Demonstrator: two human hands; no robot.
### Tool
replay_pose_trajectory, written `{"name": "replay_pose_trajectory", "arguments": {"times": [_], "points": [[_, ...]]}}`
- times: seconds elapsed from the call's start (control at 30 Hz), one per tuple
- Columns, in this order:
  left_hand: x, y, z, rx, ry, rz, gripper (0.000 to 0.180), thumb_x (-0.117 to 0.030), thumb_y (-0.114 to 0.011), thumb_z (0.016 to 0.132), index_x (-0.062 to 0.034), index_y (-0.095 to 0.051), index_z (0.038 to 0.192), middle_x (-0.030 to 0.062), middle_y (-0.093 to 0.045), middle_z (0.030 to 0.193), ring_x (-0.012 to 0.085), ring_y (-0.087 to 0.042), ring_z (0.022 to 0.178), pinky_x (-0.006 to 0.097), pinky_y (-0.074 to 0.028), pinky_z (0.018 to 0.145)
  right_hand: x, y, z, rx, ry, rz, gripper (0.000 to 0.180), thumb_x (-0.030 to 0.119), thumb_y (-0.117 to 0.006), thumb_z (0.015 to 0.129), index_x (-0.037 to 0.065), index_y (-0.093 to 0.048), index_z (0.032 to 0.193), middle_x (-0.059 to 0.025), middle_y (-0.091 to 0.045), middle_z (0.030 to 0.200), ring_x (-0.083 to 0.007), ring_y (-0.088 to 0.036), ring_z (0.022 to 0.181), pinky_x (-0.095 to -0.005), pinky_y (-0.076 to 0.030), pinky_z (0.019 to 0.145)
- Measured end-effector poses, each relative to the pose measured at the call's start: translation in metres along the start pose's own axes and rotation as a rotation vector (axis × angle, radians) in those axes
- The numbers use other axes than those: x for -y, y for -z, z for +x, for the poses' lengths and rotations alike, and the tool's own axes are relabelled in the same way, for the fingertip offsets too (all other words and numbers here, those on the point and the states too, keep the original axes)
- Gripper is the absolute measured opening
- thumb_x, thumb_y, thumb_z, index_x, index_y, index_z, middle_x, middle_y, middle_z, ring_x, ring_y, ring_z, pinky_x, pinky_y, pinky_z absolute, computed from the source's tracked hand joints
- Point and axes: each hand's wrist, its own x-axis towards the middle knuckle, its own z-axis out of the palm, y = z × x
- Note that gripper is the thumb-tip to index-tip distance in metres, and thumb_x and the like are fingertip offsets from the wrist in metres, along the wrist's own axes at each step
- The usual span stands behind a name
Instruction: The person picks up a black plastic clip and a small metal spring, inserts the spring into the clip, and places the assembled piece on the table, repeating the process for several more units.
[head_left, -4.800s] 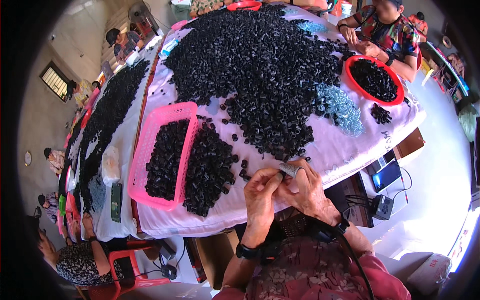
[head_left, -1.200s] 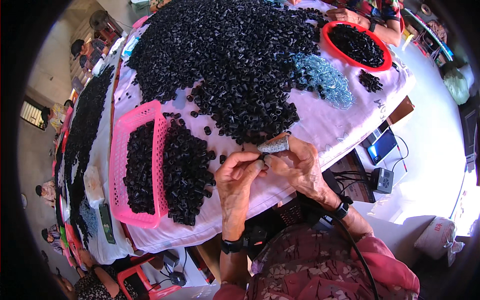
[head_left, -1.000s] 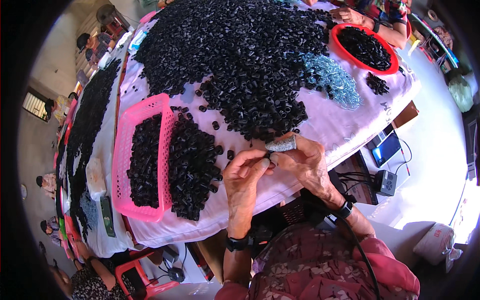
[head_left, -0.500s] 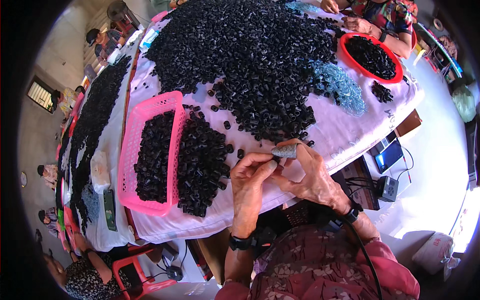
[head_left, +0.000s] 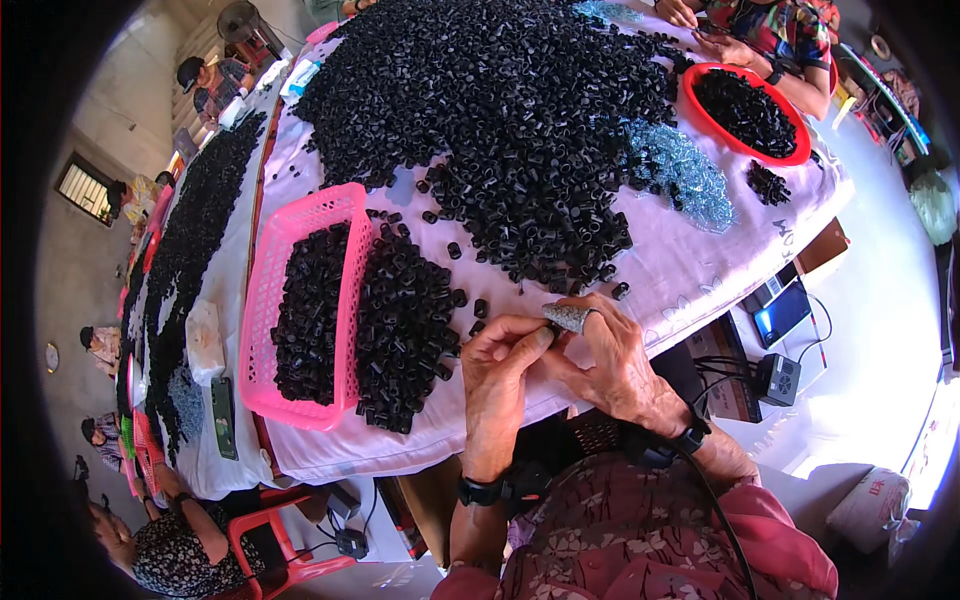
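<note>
In front of my body, close to the table edge, my left hand [head_left: 497, 375] pinches a small black cap [head_left: 553, 329] between thumb and fingers. My right hand [head_left: 622, 362] meets it there with bent fingers. A speckled grey cover [head_left: 568, 317] sheathes one right fingertip, which presses at the cap. The fingers hide most of this cap. Just left of my hands lies a heap of small black cylindrical caps [head_left: 405, 325], beside a pink perforated basket [head_left: 352, 290] that holds more of them. Beyond my hands spreads a much larger pile of the same caps [head_left: 480, 110].
Clear bluish pieces [head_left: 685, 175] lie right of the big pile, near a red bowl [head_left: 803, 140] of black pieces. A co-worker's hands [head_left: 722, 48] are at the far right. A phone [head_left: 222, 418] rests on the left table. Electronics [head_left: 780, 318] stand below the right edge.
My right hand has shifted slightly down, and its covered fingertip now tilts down to the right. My left hand stays nearly in place, still pinching.
</note>
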Motion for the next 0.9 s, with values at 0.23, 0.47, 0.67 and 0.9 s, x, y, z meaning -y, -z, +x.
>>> {"name": "replay_pose_trajectory", "arguments": {"times": [0.23, 0.47, 0.67, 0.9], "points": [[0.002, 0.003, -0.002, -0.027, -0.003, 0.086, 0.009, 0.006, -0.063, 0.088, 0.0044, -0.067, 0.096, 0.0088, -0.069, 0.093, 0.0147, -0.065, 0.084, 0.029, -0.053, 0.081, -0.003, -0.009, -0.006, 0.009, 0.017, -0.04, 0.036, -0.003, -0.073, 0.071, -0.009, -0.052, 0.099, -0.0219, -0.059, 0.102, -0.0361, -0.063, 0.083, -0.0397, -0.054, 0.063], [-0.002, 0.0, -0.002, -0.026, -0.038, 0.142, 0.011, 0.005, -0.063, 0.089, 0.0031, -0.067, 0.099, 0.0071, -0.069, 0.095, 0.012, -0.063, 0.086, 0.025, -0.05, 0.08, -0.007, -0.011, -0.004, -0.01, 0.028, -0.077, 0.033, -0.001, -0.072, 0.07, -0.007, -0.054, 0.097, -0.0196, -0.06, 0.102, -0.0336, -0.064, 0.081, -0.038, -0.054, 0.06], [-0.001, -0.005, -0.004, -0.026, 0.022, 0.122, 0.016, 0.005, -0.062, 0.09, 0.0019, -0.067, 0.105, 0.0055, -0.068, 0.099, 0.0113, -0.063, 0.089, 0.025, -0.05, 0.083, -0.002, -0.001, -0.003, -0.018, 0.071, -0.166, 0.035, 0.0, -0.075, 0.068, -0.007, -0.054, 0.096, -0.0207, -0.063, 0.103, -0.0304, -0.065, 0.074, -0.0377, -0.053, 0.057], [0.001, 0.0, -0.005, -0.02, 0.033, 0.085, 0.014, 0.001, -0.065, 0.09, 0.0023, -0.067, 0.104, 0.0067, -0.07, 0.096, 0.013, -0.066, 0.084, 0.025, -0.052, 0.078, 0.003, 0.005, -0.001, 0.029, 0.085, -0.174, 0.034, 0.003, -0.074, 0.071, -0.006, -0.054, 0.096, -0.0199, -0.062, 0.104, -0.0318, -0.064, 0.079, -0.0372, -0.054, 0.059]]}}
